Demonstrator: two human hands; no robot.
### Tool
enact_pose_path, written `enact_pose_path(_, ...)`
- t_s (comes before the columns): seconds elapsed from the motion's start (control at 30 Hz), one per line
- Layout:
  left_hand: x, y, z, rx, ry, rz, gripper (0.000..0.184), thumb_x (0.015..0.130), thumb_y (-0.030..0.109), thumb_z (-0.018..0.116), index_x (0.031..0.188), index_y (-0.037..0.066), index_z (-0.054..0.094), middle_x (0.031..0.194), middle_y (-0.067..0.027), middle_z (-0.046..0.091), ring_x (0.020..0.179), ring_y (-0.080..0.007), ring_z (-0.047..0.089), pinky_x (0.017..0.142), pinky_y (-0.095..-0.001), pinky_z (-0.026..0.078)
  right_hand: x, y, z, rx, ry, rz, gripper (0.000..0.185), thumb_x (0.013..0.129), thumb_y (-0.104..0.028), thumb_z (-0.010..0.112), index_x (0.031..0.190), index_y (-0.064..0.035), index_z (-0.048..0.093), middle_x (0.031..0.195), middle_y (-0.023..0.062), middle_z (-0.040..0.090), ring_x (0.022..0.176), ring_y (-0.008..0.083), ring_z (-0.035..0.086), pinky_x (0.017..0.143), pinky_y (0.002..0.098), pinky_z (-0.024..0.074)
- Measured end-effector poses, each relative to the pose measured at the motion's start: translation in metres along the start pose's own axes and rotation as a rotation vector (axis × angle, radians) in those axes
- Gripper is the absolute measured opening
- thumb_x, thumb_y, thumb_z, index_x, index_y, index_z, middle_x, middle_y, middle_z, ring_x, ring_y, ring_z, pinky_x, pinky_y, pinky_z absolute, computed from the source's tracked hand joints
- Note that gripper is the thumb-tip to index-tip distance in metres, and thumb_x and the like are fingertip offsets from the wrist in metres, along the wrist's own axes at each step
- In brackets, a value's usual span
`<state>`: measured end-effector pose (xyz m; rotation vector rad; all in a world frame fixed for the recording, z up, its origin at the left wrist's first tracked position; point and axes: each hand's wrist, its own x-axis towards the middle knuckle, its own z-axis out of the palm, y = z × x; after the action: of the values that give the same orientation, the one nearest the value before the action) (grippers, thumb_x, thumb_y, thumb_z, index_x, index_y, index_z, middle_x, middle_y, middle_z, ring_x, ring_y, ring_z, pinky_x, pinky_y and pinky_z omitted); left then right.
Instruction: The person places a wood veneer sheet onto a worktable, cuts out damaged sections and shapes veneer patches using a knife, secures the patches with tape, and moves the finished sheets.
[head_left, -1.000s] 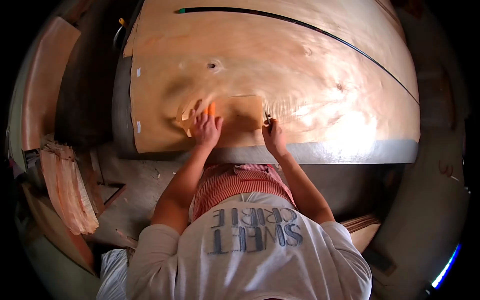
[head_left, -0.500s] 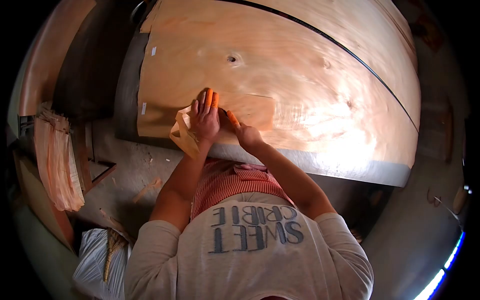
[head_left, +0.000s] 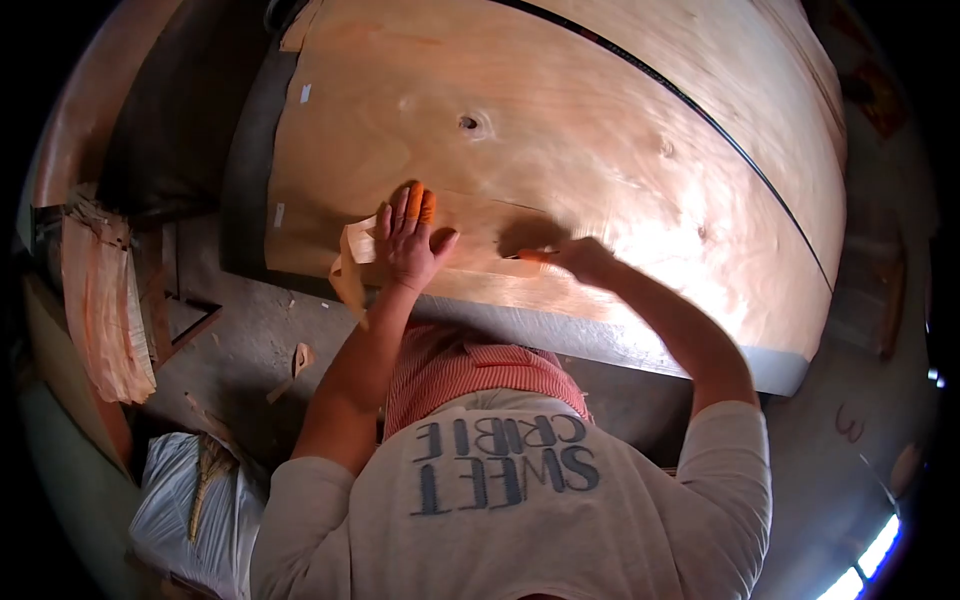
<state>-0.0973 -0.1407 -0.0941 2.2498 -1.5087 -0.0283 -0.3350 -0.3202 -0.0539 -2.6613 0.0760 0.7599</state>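
My left hand (head_left: 412, 240) lies spread flat on the large wood veneer sheet (head_left: 380, 110), with orange coverings on two of its fingers. Beside its outer edge a curled veneer scrap (head_left: 352, 262) hangs toward the table's front edge. My right hand (head_left: 575, 258) is closed low over the sheet, an orange-covered finger pointing left. A small dark tool tip (head_left: 514, 256) shows just ahead of that finger; most of the tool is hidden. A dark knot hole (head_left: 468, 123) is in the sheet beyond the hands.
A long thin black rod (head_left: 690, 100) crosses the sheet's far right part. Bundled veneer strips (head_left: 105, 310) stand at the left. A white plastic sack (head_left: 195, 505) and wood scraps (head_left: 298, 365) are on the floor. The table's grey edge (head_left: 600, 340) runs near my waist.
My right hand first moved left close to my left hand, then back right along the sheet. My left hand stays flat, and the scrap beside it now hangs lower over the edge.
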Motion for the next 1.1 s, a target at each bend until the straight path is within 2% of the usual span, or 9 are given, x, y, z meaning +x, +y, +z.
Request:
enact_pose_path(0.13,0.0,-0.001,0.003,-0.007,0.016,-0.007,0.062,0.069,0.043,0.061,0.116,0.005,0.048,0.128,-0.011,0.039,0.122,-0.0235,0.032,0.102,-0.0408,0.017,-0.002,0.052,-0.04,0.033,-0.418,0.392,0.069,0.08,-0.002,0.043,0.13,-0.0438,0.022,0.072,0.0096,0.052,0.059,0.0244,0.056,0.054,0.0333,0.0486)
enact_pose_path(0.17,0.0,-0.002,0.003,-0.011,0.02,-0.011,0.062,0.069,0.043,0.061,0.116,0.005,0.048,0.128,-0.0107,0.039,0.122,-0.0233,0.032,0.102,-0.0406,0.017,-0.014,0.052,-0.059,-0.202,-0.251,-0.096,0.073,0.078,0.002,0.044,0.13,-0.0434,0.021,0.074,0.0095,0.052,0.06,0.0236,0.056,0.055,0.0344,0.0483)
enact_pose_path(0.33,0.0,-0.002,-0.005,-0.015,0.022,0.006,0.065,0.067,0.043,0.062,0.118,0.005,0.046,0.129,-0.0104,0.038,0.122,-0.0225,0.031,0.102,-0.0394,0.016,0.019,0.009,-0.097,-0.154,-0.216,-0.055,0.075,0.077,0.006,0.04,0.13,-0.0443,0.022,0.077,0.0098,0.051,0.061,0.0233,0.056,0.057,0.035,0.0488)
enact_pose_path(0.47,0.002,-0.001,-0.008,-0.033,-0.003,0.003,0.067,0.066,0.046,0.062,0.117,0.005,0.045,0.128,-0.0095,0.039,0.122,-0.0215,0.031,0.102,-0.0392,0.016,0.087,0.001,-0.065,-0.153,0.214,-0.274,0.067,0.079,-0.001,0.039,0.128,-0.0447,0.027,0.085,0.0105,0.051,0.065,0.0244,0.057,0.058,0.0342,0.0496)
enact_pose_path(0.6,0.003,-0.001,-0.011,-0.041,-0.024,0.007,0.068,0.065,0.044,0.064,0.117,0.004,0.045,0.129,-0.0103,0.037,0.122,-0.0221,0.031,0.101,-0.0403,0.016,0.115,0.004,-0.063,-0.243,0.188,-0.377,0.064,0.079,-0.003,0.039,0.127,-0.0443,0.029,0.089,0.0083,0.051,0.069,0.024,0.058,0.057,0.0327,0.05)
enact_pose_path(0.8,0.002,0.0,-0.016,-0.064,0.006,0.014,0.063,0.068,0.04,0.062,0.117,0.004,0.045,0.127,-0.0095,0.04,0.121,-0.0223,0.032,0.101,-0.0419,0.018,0.058,0.01,-0.05,-0.243,0.017,0.03,0.065,0.077,-0.001,0.044,0.131,-0.0333,0.026,0.087,0.0077,0.052,0.07,0.0231,0.058,0.056,0.0326,0.0504)
enact_pose_path(0.9,0.002,0.002,-0.01,0.048,-0.004,0.307,0.051,0.075,0.034,0.056,0.117,0.006,0.046,0.127,-0.0074,0.041,0.12,-0.0209,0.033,0.1,-0.0416,0.019,0.049,0.008,-0.032,-0.25,0.096,0.093,0.07,0.076,0.001,0.045,0.132,-0.0347,0.024,0.083,0.0081,0.052,0.067,0.0231,0.058,0.056,0.0336,0.0503)
enact_pose_path(1.0,0.007,0.003,-0.009,-0.017,-0.125,0.361,0.043,0.08,0.028,0.05,0.117,0.007,0.047,0.128,-0.0057,0.04,0.121,-0.0187,0.033,0.101,-0.0405,0.018,0.035,-0.013,-0.041,-0.052,0.073,0.249,0.041,0.074,0.002,0.046,0.113,-0.0121,0.048,0.088,0.0122,0.052,0.074,0.0274,0.057,0.063,0.0366,0.049)
enact_pose_path(1.1,0.008,0.004,-0.011,-0.013,-0.089,0.367,0.042,0.08,0.027,0.048,0.119,0.009,0.047,0.128,-0.0056,0.041,0.121,-0.0178,0.033,0.102,-0.0385,0.017,0.01,-0.032,-0.005,0.168,0.284,0.433,0.033,0.08,-0.004,0.042,0.113,-0.0075,0.045,0.087,0.0133,0.052,0.07,0.0304,0.057,0.062,0.0391,0.049)
